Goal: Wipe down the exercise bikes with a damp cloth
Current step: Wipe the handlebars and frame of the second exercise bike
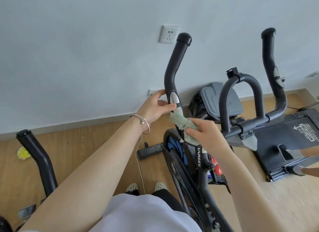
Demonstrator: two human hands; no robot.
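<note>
A black exercise bike point(195, 164) stands in front of me, its left handlebar point(174, 64) rising toward the wall. My left hand point(155, 107) grips that handlebar beside its silver sensor plate point(174, 100). Just below, my right hand point(203, 131) is shut on a green-and-white cloth point(179, 121), which is wrapped around the bar's lower part. The right handlebar point(274, 76) and the centre loop bar point(241, 97) are untouched.
Another bike's black handlebar point(36, 155) rises at the left. A treadmill point(293, 142) lies at the right. A grey bin point(222, 100) stands against the wall. A white cable point(139, 164) runs across the wooden floor, and a wall socket point(169, 34) sits above.
</note>
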